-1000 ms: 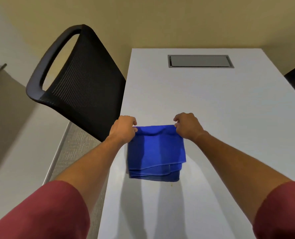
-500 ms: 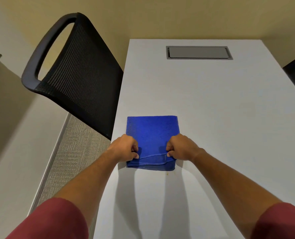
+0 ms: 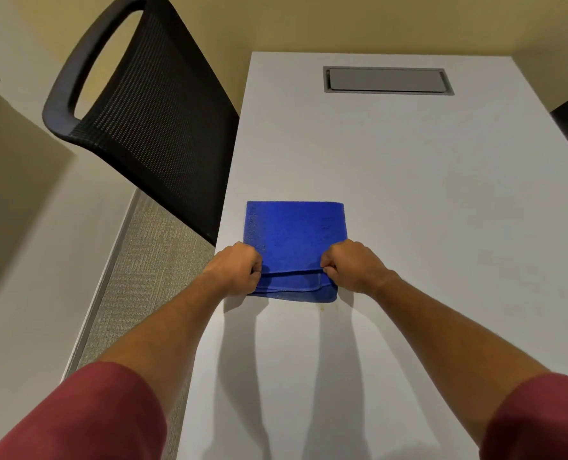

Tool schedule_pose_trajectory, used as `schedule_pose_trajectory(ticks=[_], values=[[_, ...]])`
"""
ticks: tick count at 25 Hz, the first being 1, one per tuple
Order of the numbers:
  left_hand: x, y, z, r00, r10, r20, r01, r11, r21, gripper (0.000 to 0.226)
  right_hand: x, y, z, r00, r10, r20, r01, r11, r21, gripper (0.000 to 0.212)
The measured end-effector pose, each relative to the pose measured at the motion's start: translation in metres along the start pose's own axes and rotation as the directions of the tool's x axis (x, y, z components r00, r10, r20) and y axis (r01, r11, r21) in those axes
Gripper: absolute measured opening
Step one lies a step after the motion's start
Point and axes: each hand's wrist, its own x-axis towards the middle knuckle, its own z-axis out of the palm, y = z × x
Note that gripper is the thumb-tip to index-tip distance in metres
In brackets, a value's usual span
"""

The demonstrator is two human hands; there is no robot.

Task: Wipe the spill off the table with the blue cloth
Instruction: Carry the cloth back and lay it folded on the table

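While the head view looks down on the pale grey desk (image 3: 425, 210), the folded blue terry cloth (image 3: 294, 232) lies flat near its left edge, just beside a black mesh-backed chair (image 3: 149, 127), and a faint yellowish spill mark (image 3: 322, 307) shows at the cloth's near edge. Both the left hand (image 3: 237, 268) and right hand (image 3: 354, 265) have a closed grip, each pinching a near corner of the top fold. Soft, light and limp, the cloth would likely bunch if dragged by its corners, so pressing flat on its middle looks surer.
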Motion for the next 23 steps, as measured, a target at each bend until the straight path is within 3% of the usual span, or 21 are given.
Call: schedule_pose_trajectory(ticks=[6, 12, 16, 23], values=[[-0.017, -0.002, 0.003, 1.0, -0.005, -0.004, 0.005, 0.999, 0.042, 0.009, -0.018, -0.011, 0.003, 0.997, -0.048, 0.054, 0.047, 0.998, 0.032, 0.023], [-0.025, 0.001, 0.026, 0.998, 0.057, -0.034, -0.053, 0.993, 0.103, 0.031, -0.021, -0.013, 0.025, 0.999, -0.047, 0.014, 0.048, 0.997, -0.058, 0.025], [-0.023, 0.004, 0.029, 0.995, 0.056, -0.078, -0.045, 0.989, 0.143, 0.022, -0.016, -0.018, 0.03, 0.998, -0.058, -0.02, 0.055, 0.989, -0.135, 0.023], [-0.027, 0.014, 0.023, 0.995, 0.043, -0.086, -0.024, 0.977, 0.21, 0.023, -0.021, -0.021, 0.016, 0.998, -0.049, 0.027, 0.051, 0.994, -0.092, 0.025]])
